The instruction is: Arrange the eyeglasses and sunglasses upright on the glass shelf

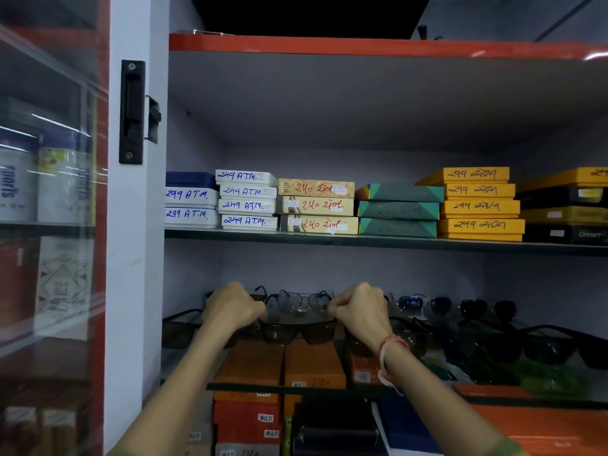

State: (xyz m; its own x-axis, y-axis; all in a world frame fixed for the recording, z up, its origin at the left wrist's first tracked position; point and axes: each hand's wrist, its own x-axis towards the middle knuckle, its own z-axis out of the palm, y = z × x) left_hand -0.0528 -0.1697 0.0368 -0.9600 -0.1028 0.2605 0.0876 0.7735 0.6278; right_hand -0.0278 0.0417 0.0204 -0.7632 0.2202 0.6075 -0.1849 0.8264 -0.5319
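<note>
A pair of thin-framed aviator glasses (pixel 298 301) stands upright at the back of the glass shelf (pixel 296 387). My left hand (pixel 232 307) pinches its left end and my right hand (pixel 360 311) pinches its right end. In front of it a dark brown-lensed pair of sunglasses (pixel 297 334) stands in the front row. More sunglasses line the shelf to the right, among them a blue-lensed pair (pixel 422 304) and black pairs (pixel 487 307). Another dark pair (pixel 179 330) stands at the far left.
Stacked labelled boxes (pixel 316 205) fill the shelf above. Orange boxes (pixel 279 363) and red ones marked MULTI sit under the glass shelf. A white cabinet post with a black lock plate (pixel 131 111) stands on the left, beside a glass door (pixel 49 192).
</note>
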